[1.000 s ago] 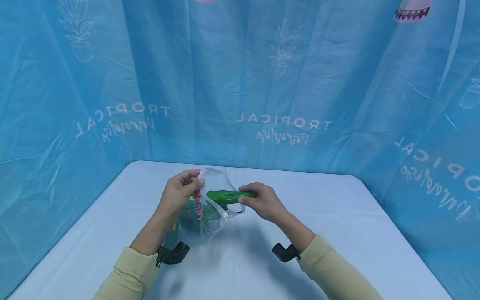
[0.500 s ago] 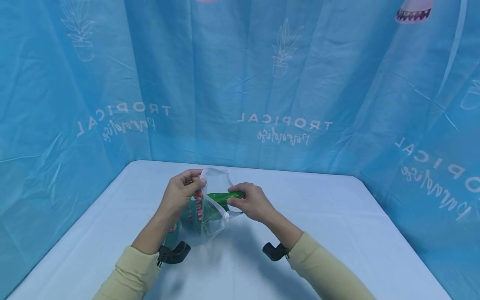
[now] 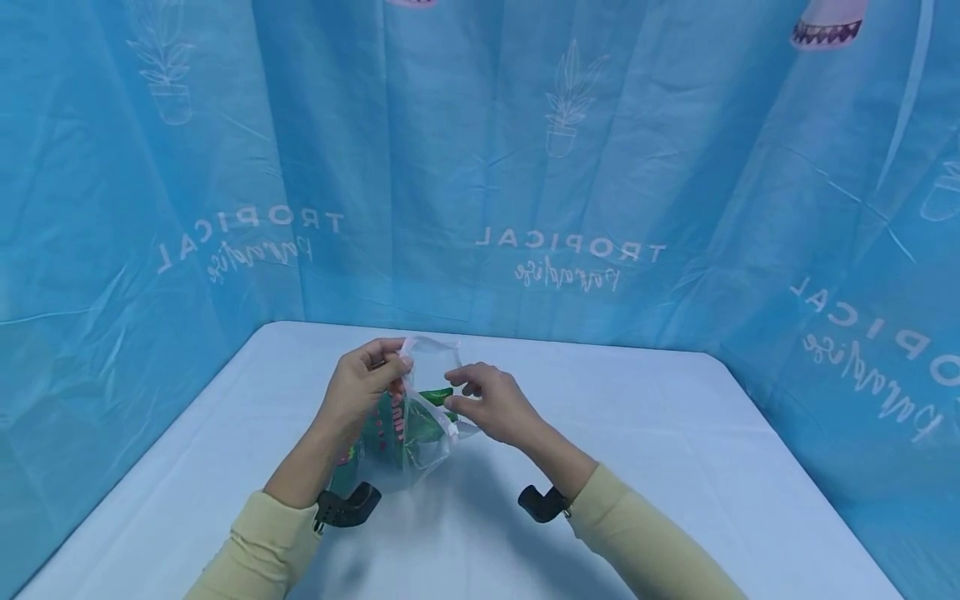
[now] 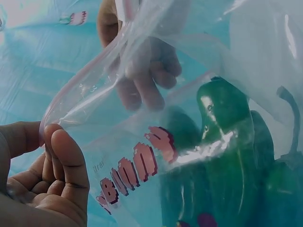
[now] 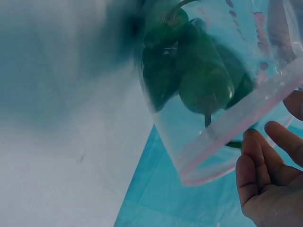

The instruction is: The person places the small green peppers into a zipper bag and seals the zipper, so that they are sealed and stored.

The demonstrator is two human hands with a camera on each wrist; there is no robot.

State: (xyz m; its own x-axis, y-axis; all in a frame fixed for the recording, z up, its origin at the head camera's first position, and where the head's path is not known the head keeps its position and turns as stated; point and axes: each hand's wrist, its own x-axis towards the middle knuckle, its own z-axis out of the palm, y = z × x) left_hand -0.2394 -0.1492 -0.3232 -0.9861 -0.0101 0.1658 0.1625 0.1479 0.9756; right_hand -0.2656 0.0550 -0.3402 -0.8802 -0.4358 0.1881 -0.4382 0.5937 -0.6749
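My left hand [image 3: 362, 382] pinches the rim of a clear zip bag [image 4: 137, 163] between thumb and fingers, near the back of the table. The bag carries pink pixel-style lettering, and its mouth gapes toward the right. Several green peppers [image 5: 203, 82] lie inside, some with stems showing. One long green pepper [image 3: 437, 397] lies in the bag's mouth, its end close to the right fingertips. My right hand [image 3: 491, 404] is at the mouth with thumb and fingers apart, holding nothing. In the right wrist view, a green stem [image 5: 234, 144] shows just beside those fingertips.
A white-covered table [image 3: 615, 433] spreads under both arms. Blue curtains [image 3: 480, 167] printed with plants and lettering hang behind it and at both sides. A black wrist device [image 3: 348, 507] is on the left wrist, with another [image 3: 543, 504] on the right.
My right hand has moved left, pushing the long green pepper further into the bag, and has let go of it. The left hand stays at the rim.
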